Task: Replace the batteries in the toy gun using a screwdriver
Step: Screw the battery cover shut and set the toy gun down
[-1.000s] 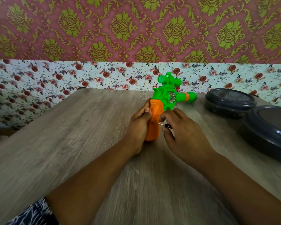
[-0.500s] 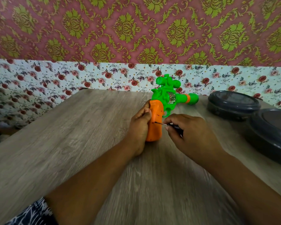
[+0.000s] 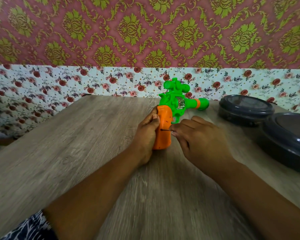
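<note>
A green toy gun (image 3: 176, 101) with an orange grip (image 3: 163, 130) lies on the wooden table (image 3: 76, 144), barrel pointing right. My left hand (image 3: 145, 135) holds the orange grip from its left side, fingers curled over the top edge. My right hand (image 3: 197, 137) pinches a small screwdriver (image 3: 166, 130); only its thin dark shaft shows, its tip set against the side of the grip. The screwdriver's handle is hidden inside my fingers.
Two dark round lidded containers stand at the right, one (image 3: 246, 110) near the wall and a larger one (image 3: 291, 139) closer to the table's right edge. A floral wall runs behind the table. Bare wood lies left of and in front of my hands.
The screwdriver tip has moved onto the side of the orange grip, and my right hand has closed over its handle. My left hand keeps its hold.
</note>
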The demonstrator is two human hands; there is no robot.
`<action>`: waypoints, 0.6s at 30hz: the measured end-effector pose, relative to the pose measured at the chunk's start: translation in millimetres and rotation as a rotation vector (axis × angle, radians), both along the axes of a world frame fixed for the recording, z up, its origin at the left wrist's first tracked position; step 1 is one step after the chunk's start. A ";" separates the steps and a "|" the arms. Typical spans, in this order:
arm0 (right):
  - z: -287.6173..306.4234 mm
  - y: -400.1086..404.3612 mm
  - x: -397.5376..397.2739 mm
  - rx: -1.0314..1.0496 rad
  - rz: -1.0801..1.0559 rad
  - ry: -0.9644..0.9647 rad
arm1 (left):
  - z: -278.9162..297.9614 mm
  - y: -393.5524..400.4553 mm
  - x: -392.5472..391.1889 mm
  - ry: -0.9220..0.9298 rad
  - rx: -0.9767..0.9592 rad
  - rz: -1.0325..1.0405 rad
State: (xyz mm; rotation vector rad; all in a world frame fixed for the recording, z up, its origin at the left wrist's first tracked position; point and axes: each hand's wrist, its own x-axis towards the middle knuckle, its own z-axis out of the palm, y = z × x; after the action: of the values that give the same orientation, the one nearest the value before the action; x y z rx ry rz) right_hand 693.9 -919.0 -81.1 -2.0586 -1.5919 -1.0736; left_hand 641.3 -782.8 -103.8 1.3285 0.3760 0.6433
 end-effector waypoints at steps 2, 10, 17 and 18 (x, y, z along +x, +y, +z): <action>-2.0 1.2 -1.6 0.005 -0.070 -0.103 | 0.1 -1.3 0.5 -0.002 0.004 0.003; 3.8 13.0 -15.0 0.186 -0.036 1.550 | 1.6 -5.1 -4.7 0.020 0.281 0.032; 10.4 8.2 -15.0 0.085 0.002 1.196 | 3.4 -3.1 -4.3 0.002 0.198 0.022; 10.4 7.3 -14.5 0.026 0.000 1.012 | 2.3 -2.4 -3.6 0.000 0.166 0.025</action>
State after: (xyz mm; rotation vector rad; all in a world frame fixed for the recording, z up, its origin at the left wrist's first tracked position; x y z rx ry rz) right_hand 679.5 -911.7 -70.6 -2.0328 -1.0132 0.0344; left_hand 637.7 -785.2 -101.5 1.4830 0.3454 0.7075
